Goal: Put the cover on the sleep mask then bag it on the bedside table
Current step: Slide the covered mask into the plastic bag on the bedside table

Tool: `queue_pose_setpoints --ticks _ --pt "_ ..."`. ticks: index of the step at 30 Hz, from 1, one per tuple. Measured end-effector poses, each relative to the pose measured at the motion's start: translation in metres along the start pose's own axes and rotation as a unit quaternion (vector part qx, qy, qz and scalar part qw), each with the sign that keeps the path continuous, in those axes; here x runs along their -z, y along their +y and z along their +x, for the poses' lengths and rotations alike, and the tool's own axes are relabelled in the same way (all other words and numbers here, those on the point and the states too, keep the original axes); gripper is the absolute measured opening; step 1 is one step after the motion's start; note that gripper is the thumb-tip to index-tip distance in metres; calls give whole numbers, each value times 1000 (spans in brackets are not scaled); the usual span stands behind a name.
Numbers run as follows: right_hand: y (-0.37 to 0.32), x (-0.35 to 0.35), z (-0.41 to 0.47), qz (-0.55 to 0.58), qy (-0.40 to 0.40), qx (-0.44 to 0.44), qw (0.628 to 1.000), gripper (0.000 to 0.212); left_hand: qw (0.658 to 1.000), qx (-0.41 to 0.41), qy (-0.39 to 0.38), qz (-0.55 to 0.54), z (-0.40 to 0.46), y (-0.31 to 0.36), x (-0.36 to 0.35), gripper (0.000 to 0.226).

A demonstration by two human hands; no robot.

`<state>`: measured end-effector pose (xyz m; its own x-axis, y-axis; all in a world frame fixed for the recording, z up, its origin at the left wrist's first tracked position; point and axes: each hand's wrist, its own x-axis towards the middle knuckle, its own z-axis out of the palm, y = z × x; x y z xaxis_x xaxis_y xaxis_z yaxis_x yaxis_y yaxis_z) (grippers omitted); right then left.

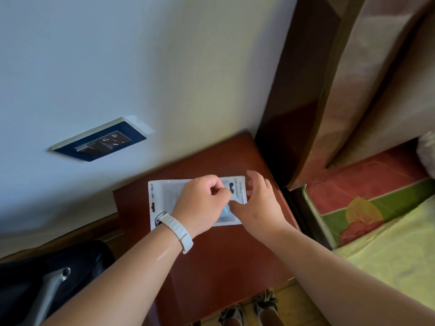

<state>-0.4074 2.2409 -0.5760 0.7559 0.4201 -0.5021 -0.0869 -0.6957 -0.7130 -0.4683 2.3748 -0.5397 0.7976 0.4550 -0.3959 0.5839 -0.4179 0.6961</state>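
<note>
Both hands are over the bag, which lies flat on the bedside table. Left hand is curled, fingertips pinched near the bag's right end, can't tell on what exactly. Right hand is loosely open, thumb touching a bit of blue, probably the mask, at the bag's mouth. Looks like the bagging step; next is easing the mask fully in. Bag reads "eye mask", the other print is too blurry.
</note>
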Motion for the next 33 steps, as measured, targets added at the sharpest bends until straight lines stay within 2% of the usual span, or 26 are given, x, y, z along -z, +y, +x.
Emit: queue_pose_setpoints --ticks 3,5,8,11,14,17,22,26,30,33 --pt "1 -8 8 -14 -7 -33 999 54 1000 26 -2 -10 5 -10 4 20" --pt "4 -12 11 -29 -18 -45 998 50 999 32 2 11 6 -26 6 21" --pt "11 -18 14 -50 -23 -58 997 47 988 -54 -11 143 0 -59 12 4" --pt "15 -23 17 -52 -21 -71 996 46 949 -123 -66 282 -4 -89 15 48" --pt "16 -28 22 -32 -31 -82 996 45 921 -144 -109 345 -1 -102 13 66" --pt "15 -28 28 -25 -21 -74 997 44 912 -165 -110 359 5 -108 12 67" --pt "8 -22 43 -91 18 -21 995 38 907 -179 -96 369 17 -109 2 65" --pt "2 -15 51 -185 70 86 977 34 918 -164 -70 355 33 -100 -10 66" --pt "3 -12 54 -296 48 157 941 44 940 -141 -39 308 49 -84 -23 65" --pt "7 -12 60 -299 19 150 942 45 944 -144 -31 296 56 -81 -29 65"
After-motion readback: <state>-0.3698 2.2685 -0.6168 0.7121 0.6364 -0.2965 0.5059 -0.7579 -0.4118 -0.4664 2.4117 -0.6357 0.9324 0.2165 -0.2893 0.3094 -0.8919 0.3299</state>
